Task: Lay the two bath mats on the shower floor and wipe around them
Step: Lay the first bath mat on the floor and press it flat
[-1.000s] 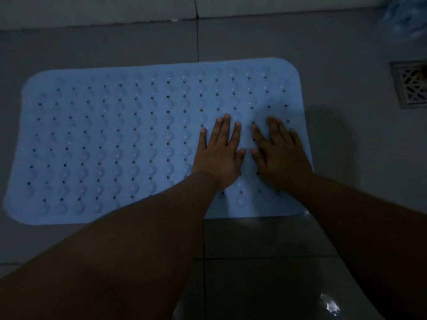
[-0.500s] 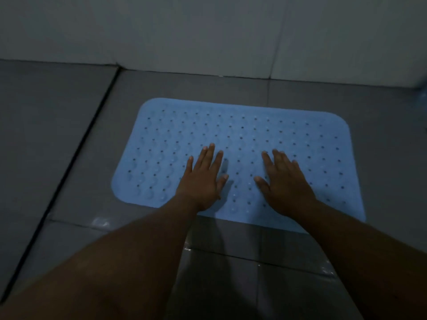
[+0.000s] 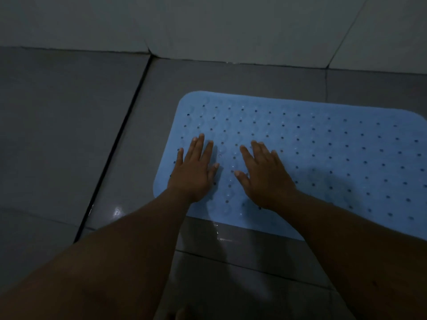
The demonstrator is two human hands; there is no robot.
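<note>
On blue mat [image 3: 323,158], left hand [image 3: 194,172], right hand [image 3: 265,176] flat

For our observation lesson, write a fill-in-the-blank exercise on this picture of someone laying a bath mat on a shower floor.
1. The bath mat is ____ in colour.
2. The left hand and right hand lie with fingers ____ on the mat.
3. Both hands rest near the mat's ____ end, as the camera sees it.
4. The number of mats in view is ____.

Missing words: blue; flat; left; one
</note>
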